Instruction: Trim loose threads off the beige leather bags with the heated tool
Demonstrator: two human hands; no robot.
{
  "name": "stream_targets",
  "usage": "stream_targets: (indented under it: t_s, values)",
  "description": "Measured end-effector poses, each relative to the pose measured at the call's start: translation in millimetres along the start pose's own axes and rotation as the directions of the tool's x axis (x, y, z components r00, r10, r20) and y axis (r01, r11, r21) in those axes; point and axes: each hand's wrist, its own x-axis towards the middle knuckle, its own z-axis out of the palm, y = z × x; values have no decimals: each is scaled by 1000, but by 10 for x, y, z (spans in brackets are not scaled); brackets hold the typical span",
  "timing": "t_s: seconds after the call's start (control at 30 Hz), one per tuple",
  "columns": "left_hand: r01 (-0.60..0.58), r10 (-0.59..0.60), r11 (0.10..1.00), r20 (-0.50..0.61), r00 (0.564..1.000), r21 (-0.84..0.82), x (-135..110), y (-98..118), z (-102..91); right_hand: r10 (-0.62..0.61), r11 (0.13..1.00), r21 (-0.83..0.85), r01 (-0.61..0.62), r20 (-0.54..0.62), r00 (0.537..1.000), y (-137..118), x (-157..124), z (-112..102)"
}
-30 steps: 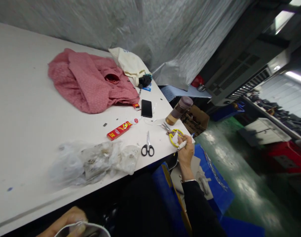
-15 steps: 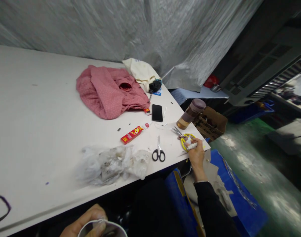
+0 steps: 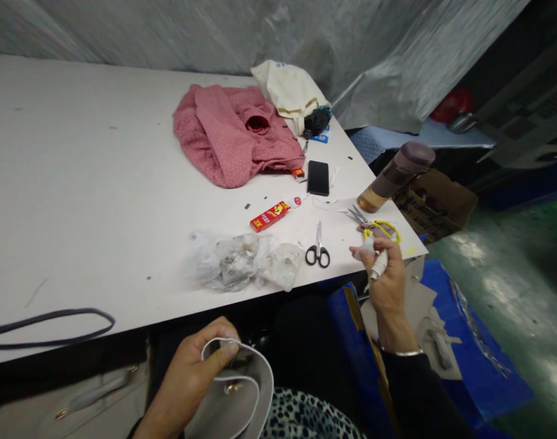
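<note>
My left hand (image 3: pixel 200 369) pinches the edge of a light grey leather-like bag piece (image 3: pixel 260 381) with a small gold metal fitting, held below the table's front edge. Over the table's right corner, my right hand (image 3: pixel 388 277) is closed round a white-wrapped tool handle (image 3: pixel 379 265); a thin tip seems to point down, but its kind is unclear. A crumpled whitish translucent bit (image 3: pixel 365 249) shows by its fingers. Just beyond lie yellow-handled scissors (image 3: pixel 383 228), blades pointing away to the left. Black-handled scissors (image 3: pixel 318 251) lie left of that hand.
On the white table (image 3: pixel 100 201) are a crumpled clear plastic bag (image 3: pixel 242 262), red box (image 3: pixel 270 216), phone (image 3: pixel 318 178), pink garment (image 3: pixel 228 134), cream cloth bag (image 3: pixel 287 91) and black strap loop (image 3: pixel 54 315). A bottle (image 3: pixel 397 177) stands near the right edge, beyond it a cardboard box (image 3: pixel 436 204).
My right hand has drawn back from the yellow-handled scissors, lifting the white-wrapped tool, its tip turning downward. My left hand has risen into view with more of the bag piece. The camera view has shifted.
</note>
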Motion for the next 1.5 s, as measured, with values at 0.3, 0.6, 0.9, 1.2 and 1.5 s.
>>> stream_targets:
  t_s: [0.3,0.6,0.9,1.2,1.5]
  values:
    - [-54,54,999,5,999,-5,-53,-46,-21,-42,999,27,35,306,951,-612,-720,436]
    - [-78,78,997,14,997,-31,-34,-106,-39,-281,897,-190,398,451,847,-621,-687,406]
    - [-84,84,996,5,996,-28,-60,-81,-66,-364,753,-320,574,524,770,-734,-614,402]
    - [-83,85,995,37,996,-53,-59,-199,-102,-382,726,-302,618,569,728,-738,-543,400]
    - [-86,87,995,26,996,-46,-63,-191,-99,-393,731,-281,622,571,720,-750,-515,396]
